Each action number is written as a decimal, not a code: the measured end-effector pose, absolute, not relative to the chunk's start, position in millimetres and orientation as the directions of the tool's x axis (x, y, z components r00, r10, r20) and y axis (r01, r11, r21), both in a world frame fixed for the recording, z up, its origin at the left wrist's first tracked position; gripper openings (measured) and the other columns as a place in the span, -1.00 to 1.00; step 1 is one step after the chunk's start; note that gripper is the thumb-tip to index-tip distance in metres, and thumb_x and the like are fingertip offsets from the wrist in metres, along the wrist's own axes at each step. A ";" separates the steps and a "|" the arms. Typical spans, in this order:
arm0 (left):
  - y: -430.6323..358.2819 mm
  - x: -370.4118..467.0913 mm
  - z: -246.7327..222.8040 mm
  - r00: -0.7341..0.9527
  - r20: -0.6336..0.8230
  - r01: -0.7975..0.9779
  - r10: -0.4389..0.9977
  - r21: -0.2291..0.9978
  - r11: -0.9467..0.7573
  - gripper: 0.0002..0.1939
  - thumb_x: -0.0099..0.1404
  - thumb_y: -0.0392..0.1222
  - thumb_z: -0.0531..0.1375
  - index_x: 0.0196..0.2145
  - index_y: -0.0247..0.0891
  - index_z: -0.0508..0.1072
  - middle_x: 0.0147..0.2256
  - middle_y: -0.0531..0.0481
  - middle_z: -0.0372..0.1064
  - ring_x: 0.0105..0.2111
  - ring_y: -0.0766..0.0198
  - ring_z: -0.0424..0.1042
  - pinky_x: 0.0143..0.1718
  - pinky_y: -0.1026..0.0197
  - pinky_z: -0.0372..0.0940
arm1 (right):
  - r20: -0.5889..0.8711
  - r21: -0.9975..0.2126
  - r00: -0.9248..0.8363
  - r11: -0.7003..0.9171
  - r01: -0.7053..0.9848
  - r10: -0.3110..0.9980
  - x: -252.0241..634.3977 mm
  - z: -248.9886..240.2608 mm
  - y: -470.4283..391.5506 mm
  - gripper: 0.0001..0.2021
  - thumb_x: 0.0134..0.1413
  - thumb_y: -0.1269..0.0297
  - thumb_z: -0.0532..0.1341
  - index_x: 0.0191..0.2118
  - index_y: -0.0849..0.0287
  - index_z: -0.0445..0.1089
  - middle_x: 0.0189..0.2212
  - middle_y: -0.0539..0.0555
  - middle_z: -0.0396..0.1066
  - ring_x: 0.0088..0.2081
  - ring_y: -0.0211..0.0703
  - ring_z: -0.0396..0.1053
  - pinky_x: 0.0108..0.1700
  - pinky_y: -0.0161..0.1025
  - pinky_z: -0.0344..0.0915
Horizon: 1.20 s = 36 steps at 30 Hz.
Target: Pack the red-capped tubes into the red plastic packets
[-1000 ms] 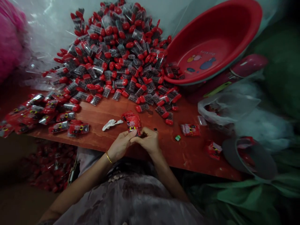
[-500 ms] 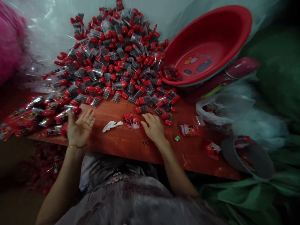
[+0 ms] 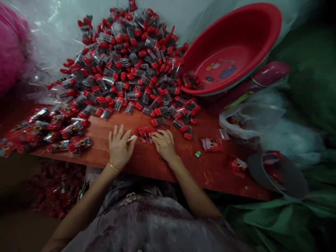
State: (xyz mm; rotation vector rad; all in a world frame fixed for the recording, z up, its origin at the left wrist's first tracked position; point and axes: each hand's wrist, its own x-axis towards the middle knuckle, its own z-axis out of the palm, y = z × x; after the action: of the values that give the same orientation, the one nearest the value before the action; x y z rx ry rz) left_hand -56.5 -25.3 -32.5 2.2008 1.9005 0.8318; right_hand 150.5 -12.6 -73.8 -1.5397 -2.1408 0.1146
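Two hands apart, left (image 3: 119, 150) spread empty, right (image 3: 165, 144) curled at red packets (image 3: 144, 133), hold unclear, tabletop edge (image 3: 147, 173) nearby

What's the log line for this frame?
left hand: spread, partly covering white scrap | right hand: at red packets, grip unclear | beyond: red-capped container pile

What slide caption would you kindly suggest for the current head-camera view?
Right hand at red packets, left hand over a white scrap, facing heaped tubes and a red basin.

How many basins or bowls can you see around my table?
2: a red basin, tilted, beside the heap of red-capped tubes, and a grey bowl at the right end of the table. Others may be hidden.
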 end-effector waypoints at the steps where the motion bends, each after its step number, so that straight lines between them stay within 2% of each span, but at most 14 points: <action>1: -23.8 -49.1 -29.7 0.103 0.330 0.870 0.938 0.427 -0.246 -0.57 0.28 0.01 0.06 0.02 -0.21 0.41 0.18 -0.24 0.18 0.25 -0.10 0.00 0.19 -0.17 -0.08 | 0.344 -0.345 -0.233 0.353 0.870 0.910 150.0 -73.3 -12.7 -0.77 0.21 0.28 0.09 -0.17 0.01 0.50 -0.05 0.01 0.48 0.04 -0.05 0.25 0.19 0.08 -0.03; 5: -17.9 -25.5 -25.2 0.244 0.281 0.837 0.928 0.423 -0.348 -0.55 0.29 -0.01 0.04 0.05 -0.25 0.39 0.16 -0.27 0.21 0.25 -0.13 -0.01 0.20 -0.19 -0.10 | 0.339 -0.341 -0.233 0.350 0.872 0.912 150.0 -71.8 -12.8 -0.75 0.22 0.27 0.08 -0.10 0.02 0.47 0.03 0.04 0.41 0.13 0.04 0.18 0.21 0.25 -0.14; 10: -16.9 -20.9 -26.4 0.217 0.266 0.802 0.939 0.500 -0.327 -0.59 0.26 -0.02 0.08 0.00 -0.22 0.42 0.13 -0.23 0.27 0.24 -0.10 0.02 0.19 -0.19 -0.06 | 0.398 -0.351 -0.255 0.403 0.845 0.881 150.8 -71.9 -14.2 -0.75 0.23 0.30 0.07 -0.22 0.00 0.51 -0.16 -0.01 0.52 0.01 -0.05 0.28 0.27 0.23 -0.24; 15: -14.3 -15.2 -18.4 0.099 0.230 0.617 0.968 0.749 -0.241 -0.63 0.13 0.04 0.21 -0.16 -0.19 0.53 -0.09 -0.16 0.47 0.06 -0.04 0.32 0.10 -0.02 0.12 | 0.519 -0.316 -0.191 0.395 0.862 0.833 152.9 -67.5 -17.7 -0.74 0.24 0.28 0.04 -0.26 -0.01 0.50 -0.19 -0.03 0.53 -0.06 -0.10 0.32 0.29 0.19 -0.29; 17: -10.0 -9.0 -15.2 0.055 0.146 0.462 0.988 0.873 -0.155 -0.68 0.06 0.03 0.28 -0.26 -0.18 0.57 -0.24 -0.12 0.53 -0.12 0.02 0.43 -0.01 0.07 0.20 | 0.547 -0.305 -0.180 0.394 0.867 0.818 153.2 -62.7 -20.5 -0.74 0.24 0.29 0.03 -0.26 -0.02 0.49 -0.18 -0.04 0.53 -0.04 -0.10 0.32 0.29 0.19 -0.29; 19: -4.1 -2.6 -13.4 0.040 0.034 0.284 0.999 0.958 -0.044 -0.75 0.05 -0.01 0.28 -0.37 -0.21 0.59 -0.39 -0.06 0.53 -0.31 0.13 0.45 -0.17 0.17 0.24 | 0.561 -0.318 -0.179 0.410 0.855 0.808 151.8 -56.8 -24.4 -0.74 0.24 0.31 0.03 -0.25 -0.03 0.48 -0.16 -0.04 0.52 -0.01 -0.10 0.32 0.28 0.17 -0.26; 21: 1.3 2.5 -12.4 0.047 -0.049 0.111 0.998 0.993 0.043 -0.78 0.05 -0.05 0.27 -0.44 -0.27 0.58 -0.49 0.00 0.49 -0.44 0.25 0.39 -0.31 0.24 0.22 | 0.576 -0.386 -0.116 0.394 0.834 0.809 148.1 -50.9 -29.1 -0.77 0.22 0.27 0.06 -0.19 0.00 0.47 -0.11 0.02 0.50 0.02 -0.07 0.31 0.26 0.15 -0.20; 23: 3.9 6.1 -11.2 0.028 -0.086 -0.041 0.996 0.995 0.087 -0.79 0.04 -0.08 0.27 -0.47 -0.29 0.57 -0.53 0.05 0.45 -0.50 0.32 0.33 -0.38 0.29 0.19 | 0.563 -0.549 0.047 0.330 0.768 0.825 142.4 -45.9 -33.6 -0.73 0.20 0.19 0.09 -0.05 0.09 0.40 -0.02 0.13 0.43 0.04 -0.04 0.29 0.22 0.09 -0.03; 25: 2.5 8.9 -10.1 -0.009 -0.090 -0.136 0.996 0.987 0.088 -0.82 0.02 -0.10 0.28 -0.48 -0.29 0.55 -0.53 0.07 0.44 -0.51 0.36 0.31 -0.40 0.31 0.18 | 0.451 -0.770 0.213 0.257 0.583 0.867 136.0 -42.2 -37.3 -0.63 0.18 0.13 0.09 0.03 0.19 0.32 -0.01 0.21 0.40 -0.02 -0.05 0.34 0.08 -0.03 0.20; 27: -2.1 11.7 -10.0 -0.030 -0.081 -0.162 0.996 0.984 0.075 -0.83 0.01 -0.11 0.29 -0.50 -0.29 0.55 -0.54 0.08 0.43 -0.52 0.38 0.29 -0.41 0.31 0.18 | 0.281 -0.920 0.251 0.185 0.346 0.926 130.1 -39.2 -40.0 -0.66 0.17 0.12 0.08 -0.05 0.21 0.35 -0.15 0.16 0.47 -0.19 -0.12 0.41 -0.13 -0.18 0.33; 29: -7.7 14.7 -11.2 -0.039 -0.080 -0.144 0.996 0.987 0.074 -0.82 0.02 -0.10 0.29 -0.52 -0.29 0.54 -0.57 0.08 0.41 -0.55 0.38 0.28 -0.43 0.31 0.18 | 0.166 -0.968 0.235 0.113 0.226 0.958 126.0 -36.9 -42.0 -0.74 0.14 0.11 0.11 -0.27 0.20 0.41 -0.41 0.04 0.48 -0.39 -0.21 0.39 -0.32 -0.30 0.31; 31: -12.4 18.1 -13.0 -0.038 -0.087 -0.126 0.995 0.989 0.082 -0.80 0.03 -0.08 0.29 -0.55 -0.29 0.53 -0.60 0.08 0.40 -0.56 0.38 0.27 -0.43 0.30 0.18 | 0.144 -0.967 0.276 0.076 0.243 0.950 124.1 -35.0 -43.1 -0.72 0.11 0.11 0.12 -0.48 0.19 0.35 -0.59 -0.04 0.35 -0.53 -0.28 0.27 -0.45 -0.36 0.21; 33: -15.3 21.7 -13.8 -0.050 -0.106 -0.157 0.993 0.983 0.097 -0.78 0.00 -0.06 0.31 -0.55 -0.30 0.53 -0.59 0.07 0.41 -0.55 0.38 0.28 -0.42 0.30 0.20 | 0.172 -0.952 0.321 0.074 0.296 0.931 124.6 -33.9 -42.9 -0.68 0.11 0.10 0.11 -0.57 0.17 0.26 -0.66 -0.08 0.24 -0.58 -0.32 0.17 -0.49 -0.37 0.13; 36: -16.3 26.0 -11.4 -0.071 -0.203 -0.308 0.977 0.936 0.172 -0.71 -0.12 -0.01 0.37 -0.54 -0.30 0.53 -0.57 0.07 0.42 -0.54 0.40 0.29 -0.43 0.32 0.20 | 0.209 -0.938 0.296 0.106 0.330 0.932 128.1 -33.6 -40.8 -0.67 0.15 0.12 0.06 -0.57 0.16 0.22 -0.66 -0.09 0.20 -0.57 -0.33 0.15 -0.47 -0.37 0.11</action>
State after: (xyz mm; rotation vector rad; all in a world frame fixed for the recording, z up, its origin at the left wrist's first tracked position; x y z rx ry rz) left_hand 26.0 -16.3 -11.4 0.7962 1.1374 1.2686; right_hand 128.1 -40.8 -33.6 -1.4450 -1.2435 0.6773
